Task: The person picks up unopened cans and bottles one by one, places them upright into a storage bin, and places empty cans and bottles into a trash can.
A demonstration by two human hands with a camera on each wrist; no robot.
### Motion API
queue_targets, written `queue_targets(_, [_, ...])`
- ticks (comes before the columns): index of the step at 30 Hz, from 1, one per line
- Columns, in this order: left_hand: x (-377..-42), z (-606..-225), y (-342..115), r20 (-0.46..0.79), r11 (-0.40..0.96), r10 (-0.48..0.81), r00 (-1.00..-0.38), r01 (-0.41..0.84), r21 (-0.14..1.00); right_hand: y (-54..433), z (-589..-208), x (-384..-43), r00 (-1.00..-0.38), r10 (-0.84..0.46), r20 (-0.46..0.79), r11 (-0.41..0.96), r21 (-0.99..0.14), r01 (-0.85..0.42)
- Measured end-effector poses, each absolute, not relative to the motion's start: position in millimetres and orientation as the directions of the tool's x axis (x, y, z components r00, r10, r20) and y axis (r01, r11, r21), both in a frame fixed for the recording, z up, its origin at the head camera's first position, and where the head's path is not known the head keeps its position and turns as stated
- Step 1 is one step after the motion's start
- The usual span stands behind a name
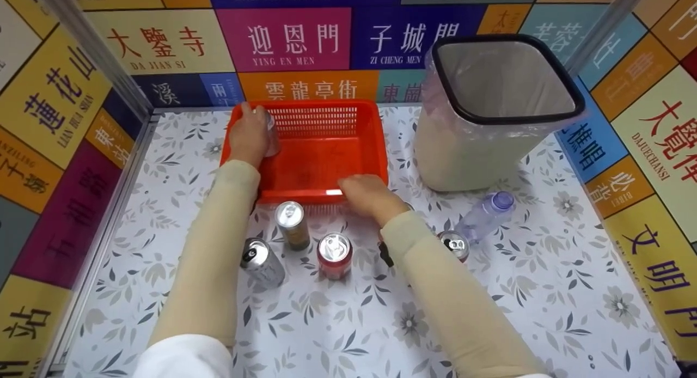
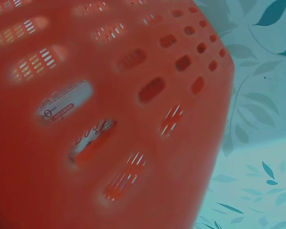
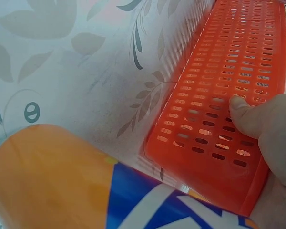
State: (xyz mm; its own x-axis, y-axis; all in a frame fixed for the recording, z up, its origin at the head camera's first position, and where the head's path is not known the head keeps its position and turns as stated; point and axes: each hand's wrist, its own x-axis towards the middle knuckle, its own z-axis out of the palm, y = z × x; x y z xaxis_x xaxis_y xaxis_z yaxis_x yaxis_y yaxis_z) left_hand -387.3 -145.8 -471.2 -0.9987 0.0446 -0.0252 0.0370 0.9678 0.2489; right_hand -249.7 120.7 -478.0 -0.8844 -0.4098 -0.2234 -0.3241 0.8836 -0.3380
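A red plastic basket point(image 1: 294, 195) stands at the back of the table. My left hand point(image 1: 249, 135) grips its left rim, and an upright can point(image 1: 273, 138) stands inside right beside that hand. Through the holes of the basket wall point(image 2: 181, 157), the left wrist view shows parts of a white can label point(image 2: 66, 102); the left hand is out of that view. My right hand point(image 1: 370, 195) holds the front right corner, its thumb point(image 3: 245, 114) pressed on the perforated outer wall. Close under the right wrist is an orange and blue cylindrical container point(image 3: 62, 176), mostly hidden in the head view.
In front of the basket stand a gold-toned can point(image 1: 293, 225), a silver can point(image 1: 264, 263) and a red can point(image 1: 334, 258). Right of my forearm are another can point(image 1: 454, 244) and a clear purple-capped bottle point(image 1: 484, 217). A lined bin point(image 1: 468, 154) stands back right, near printed walls.
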Motion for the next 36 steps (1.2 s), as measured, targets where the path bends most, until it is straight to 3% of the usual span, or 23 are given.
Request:
queue_targets(8, [-385,-471,-148,-0.036,0.953,0.035,-0.999,0.023,0.302,120,-480,-251,-0.879,-0.418,-0.229,0.883,-0.331,-0.334])
queue_targets(15, [-385,-478,-157,-0.084,0.825,-0.056,-0.995,-0.093,0.558,120,-480,-252,-0.870,-0.442,-0.220,0.883,-0.279,-0.378])
queue_targets(21, [-388,-482,-161,-0.165,0.657,-0.087,-0.982,-0.181,0.731,120,-476,-249,-0.887,-0.404,-0.221,0.888,-0.328,-0.323])
queue_targets(28, [-387,-474,-163,-0.272,0.586,-0.111,-0.956,-0.284,0.759,118,-474,-248,-0.897,-0.378,-0.231,0.883,-0.382,-0.273])
queue_targets(32, [-384,-466,-161,-0.225,0.556,-0.119,-0.967,-0.253,0.792,119,-475,-249,-0.887,-0.410,-0.215,0.881,-0.347,-0.323])
queue_targets(36, [-378,-457,-161,-0.151,0.541,-0.090,-0.984,-0.176,0.822,120,-478,-249,-0.897,-0.385,-0.217,0.883,-0.369,-0.289])
